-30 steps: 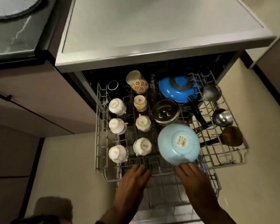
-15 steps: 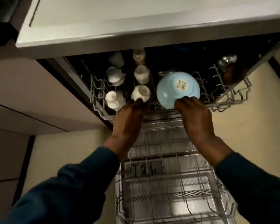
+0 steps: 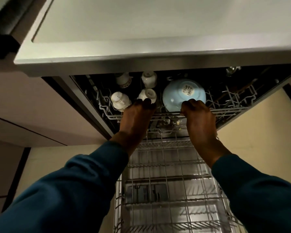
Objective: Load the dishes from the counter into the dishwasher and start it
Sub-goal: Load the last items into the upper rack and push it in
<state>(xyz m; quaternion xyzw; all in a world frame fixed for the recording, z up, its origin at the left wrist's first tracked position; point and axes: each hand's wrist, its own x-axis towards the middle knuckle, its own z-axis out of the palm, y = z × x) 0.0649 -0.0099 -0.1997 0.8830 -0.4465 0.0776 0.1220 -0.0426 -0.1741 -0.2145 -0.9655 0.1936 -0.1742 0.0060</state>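
1. Two hands, both in dark blue sleeves, reach to the front rail of the dishwasher's upper rack (image 3: 228, 110), which sits mostly inside the machine under the pale bench (image 3: 141, 27).
2. The left hand (image 3: 138, 115) lies flat over the rail, its fingers straight and released; the right hand (image 3: 197, 115) has its fingers clenched around the rail wire.
3. Four white cups (image 3: 120, 100) stand upside down in the rack's left half, in two columns of two.
4. One light-blue bowl (image 3: 176, 94) sits inverted beside them, its barcode sticker too blurred to read.
5. One lower rack (image 3: 173, 185) stands pulled out below, over the open door.
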